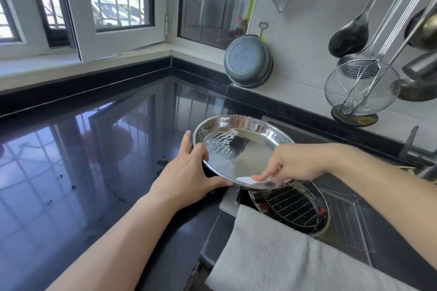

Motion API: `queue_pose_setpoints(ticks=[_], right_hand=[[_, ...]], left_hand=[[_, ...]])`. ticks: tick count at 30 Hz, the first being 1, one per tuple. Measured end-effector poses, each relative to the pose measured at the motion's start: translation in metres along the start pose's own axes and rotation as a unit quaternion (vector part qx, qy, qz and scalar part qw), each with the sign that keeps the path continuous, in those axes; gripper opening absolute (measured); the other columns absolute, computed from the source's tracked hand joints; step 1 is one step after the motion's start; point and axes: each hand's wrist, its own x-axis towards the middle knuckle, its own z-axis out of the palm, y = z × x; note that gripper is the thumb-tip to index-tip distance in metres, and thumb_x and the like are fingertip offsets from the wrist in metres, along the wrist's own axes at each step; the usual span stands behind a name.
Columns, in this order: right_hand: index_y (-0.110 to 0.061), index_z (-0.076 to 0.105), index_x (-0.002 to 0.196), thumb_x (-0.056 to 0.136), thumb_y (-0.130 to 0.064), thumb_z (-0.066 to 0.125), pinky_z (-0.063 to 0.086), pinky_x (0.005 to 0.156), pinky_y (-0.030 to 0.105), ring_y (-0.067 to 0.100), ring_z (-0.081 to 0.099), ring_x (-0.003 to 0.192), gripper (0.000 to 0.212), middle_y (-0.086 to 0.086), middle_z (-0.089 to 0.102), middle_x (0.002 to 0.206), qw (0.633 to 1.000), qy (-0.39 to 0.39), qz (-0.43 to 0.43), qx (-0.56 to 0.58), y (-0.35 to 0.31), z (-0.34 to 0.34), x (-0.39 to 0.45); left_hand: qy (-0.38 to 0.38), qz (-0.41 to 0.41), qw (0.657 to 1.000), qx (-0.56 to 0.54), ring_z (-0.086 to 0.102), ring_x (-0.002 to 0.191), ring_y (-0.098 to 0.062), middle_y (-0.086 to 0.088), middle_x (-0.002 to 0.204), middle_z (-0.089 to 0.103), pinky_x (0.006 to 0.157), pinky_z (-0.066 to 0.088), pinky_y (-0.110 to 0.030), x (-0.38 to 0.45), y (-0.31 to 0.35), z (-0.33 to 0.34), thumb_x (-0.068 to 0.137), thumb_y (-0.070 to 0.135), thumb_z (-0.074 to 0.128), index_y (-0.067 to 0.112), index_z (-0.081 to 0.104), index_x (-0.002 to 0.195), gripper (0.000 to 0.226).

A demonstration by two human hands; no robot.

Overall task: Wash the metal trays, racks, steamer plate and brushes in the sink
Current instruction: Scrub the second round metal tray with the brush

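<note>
A round shiny metal tray [238, 149] with soap streaks inside is held tilted over the left edge of the sink [228, 205]. My left hand [189, 177] grips its left rim, thumb over the edge. My right hand [293, 165] rests on the tray's near inner side, fingers pressing a white cloth or sponge [246, 180] against the metal. Below in the sink lie a round wire rack [290, 205] inside another round metal tray [322, 214], and a rectangular wire rack [347, 222] to the right.
A grey towel [283, 255] hangs over the sink's front edge. The glossy black counter [82, 160] spreads left, with water drops. A grey basin [248, 61] leans on the wall. Ladles and a wire skimmer [359, 87] hang at right; the faucet [416, 153] is at far right.
</note>
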Motion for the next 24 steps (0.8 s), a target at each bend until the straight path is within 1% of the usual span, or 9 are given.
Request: queue_pose_setpoints(ticks=[3,5,7,11,14,16,19,22,24], right_hand=[[-0.049,0.063,0.130,0.103,-0.022,0.057,0.047,0.099,0.025,-0.006,0.062,0.094,0.039,-0.028,0.071,0.107,0.998,0.059,-0.012,-0.008,-0.028,0.007,0.024],[-0.051,0.059,0.133,0.103,-0.019,0.055,0.051,0.100,0.036,0.013,0.064,0.105,0.044,-0.010,0.068,0.128,0.994,0.111,-0.015,-0.016,-0.046,0.008,0.047],[-0.047,0.058,0.137,0.103,-0.016,0.053,0.054,0.096,0.042,0.022,0.064,0.097,0.046,-0.006,0.067,0.114,0.991,0.133,-0.012,-0.026,-0.051,0.006,0.060],[-0.046,0.059,0.136,0.101,-0.014,0.052,0.053,0.093,0.040,0.019,0.064,0.090,0.048,-0.008,0.071,0.095,0.994,0.095,-0.033,-0.038,-0.048,0.010,0.036],[-0.039,0.061,0.136,0.104,-0.019,0.055,0.042,0.065,0.006,-0.009,0.055,0.060,0.039,-0.033,0.062,0.063,0.999,0.042,-0.005,-0.002,-0.036,0.007,0.003],[-0.035,0.062,0.137,0.104,-0.016,0.056,0.036,0.052,0.004,-0.011,0.048,0.047,0.039,-0.036,0.058,0.057,0.999,0.042,0.009,0.021,-0.036,0.004,0.002],[-0.040,0.060,0.138,0.102,-0.010,0.052,0.049,0.066,0.018,-0.001,0.059,0.068,0.048,-0.011,0.072,0.114,0.994,0.106,0.001,0.029,-0.055,0.004,0.039],[-0.040,0.053,0.145,0.102,-0.004,0.045,0.052,0.069,0.032,0.019,0.063,0.083,0.056,0.004,0.061,0.133,0.979,0.196,0.063,-0.007,-0.064,-0.001,0.084],[-0.032,0.055,0.145,0.099,-0.001,0.044,0.053,0.093,0.040,0.033,0.063,0.110,0.056,0.014,0.056,0.142,0.967,0.226,0.121,-0.016,-0.062,-0.011,0.093]], left_hand=[[0.005,-0.005,1.000,-0.018,0.055,0.092,-0.004,0.020,0.116,0.047,0.066,0.041,-0.027,0.001,0.002,0.000,0.056,0.094,0.065,0.034,0.038,0.090,0.074],[0.011,-0.010,1.000,-0.010,0.054,0.087,-0.003,0.015,0.102,0.052,0.068,0.042,-0.027,-0.002,0.003,-0.001,0.061,0.087,0.071,0.033,0.039,0.091,0.069],[0.017,-0.021,1.000,-0.011,0.055,0.087,-0.003,0.015,0.100,0.053,0.071,0.048,-0.029,-0.003,0.003,-0.003,0.062,0.085,0.073,0.033,0.041,0.092,0.069],[0.014,-0.027,1.000,-0.009,0.054,0.086,-0.001,0.015,0.098,0.052,0.070,0.048,-0.029,-0.003,0.005,-0.006,0.059,0.089,0.069,0.034,0.040,0.091,0.070],[0.007,-0.020,1.000,-0.016,0.052,0.088,0.003,0.018,0.100,0.050,0.065,0.041,-0.023,-0.003,0.007,-0.006,0.057,0.090,0.065,0.034,0.039,0.087,0.069],[0.005,-0.018,1.000,-0.023,0.053,0.088,0.002,0.019,0.100,0.050,0.065,0.040,-0.023,-0.003,0.008,-0.006,0.056,0.091,0.064,0.033,0.040,0.086,0.070],[0.001,-0.012,0.999,-0.033,0.056,0.091,-0.001,0.024,0.107,0.051,0.071,0.048,-0.026,-0.002,0.005,-0.006,0.055,0.096,0.061,0.036,0.046,0.088,0.070],[0.001,-0.001,0.999,-0.054,0.056,0.094,0.000,0.038,0.110,0.048,0.072,0.045,-0.024,-0.003,0.009,-0.009,0.048,0.102,0.052,0.054,0.045,0.085,0.061],[-0.002,-0.003,0.998,-0.062,0.055,0.092,0.001,0.041,0.107,0.046,0.069,0.041,-0.021,-0.004,0.013,-0.011,0.045,0.102,0.047,0.061,0.044,0.082,0.055]])
